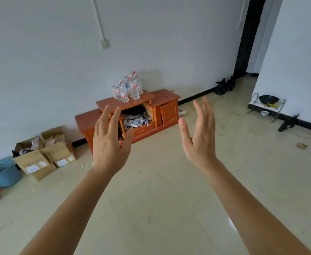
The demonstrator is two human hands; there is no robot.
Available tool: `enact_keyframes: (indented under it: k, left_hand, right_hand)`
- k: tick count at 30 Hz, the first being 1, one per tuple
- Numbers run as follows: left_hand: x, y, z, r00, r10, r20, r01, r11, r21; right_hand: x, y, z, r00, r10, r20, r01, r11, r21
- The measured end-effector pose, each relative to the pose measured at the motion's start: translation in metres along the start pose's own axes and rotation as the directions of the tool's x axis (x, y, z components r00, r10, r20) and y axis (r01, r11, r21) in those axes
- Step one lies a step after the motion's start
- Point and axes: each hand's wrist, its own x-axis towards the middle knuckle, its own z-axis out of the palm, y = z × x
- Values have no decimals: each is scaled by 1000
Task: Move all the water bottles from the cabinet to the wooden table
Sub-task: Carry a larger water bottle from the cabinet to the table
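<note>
Several clear water bottles (pixel 128 87) with red-and-white labels stand clustered on the raised top of a low orange wooden cabinet (pixel 162 109) against the far wall. My left hand (pixel 109 142) is stretched out in front of me with its fingers spread, holding nothing, and it covers part of the cabinet's left side. My right hand (pixel 199 133) is raised beside it, palm turned inward, fingers straight and empty. Both hands are well short of the bottles. The wooden table is out of view.
Open cardboard boxes (pixel 44 155) and a blue plastic basket (pixel 2 173) sit on the floor at the left. The cabinet's middle shelf holds loose clutter (pixel 136 118). Black bags (pixel 224 86) lie by a doorway; a metal rack (pixel 266 105) stands at the right wall.
</note>
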Motion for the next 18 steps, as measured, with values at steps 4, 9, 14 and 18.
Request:
enact_keyframes:
  k: [4, 9, 14, 18]
  left_hand:
    - [65, -13, 44, 998, -9, -59, 11, 999, 39]
    - [129, -66, 104, 996, -29, -85, 35, 996, 79]
    - [195, -139, 168, 991, -75, -107, 85, 993, 87]
    - [259, -205, 217, 982, -136, -129, 147, 986, 79]
  right_hand:
    - [66, 46, 44, 1000, 7, 13, -7, 1000, 24]
    - [121, 101, 127, 998, -35, 60, 31, 997, 68]
    - [172, 145, 227, 996, -62, 69, 55, 994, 90]
    - [214, 178, 314, 986, -132, 105, 124, 989, 77]
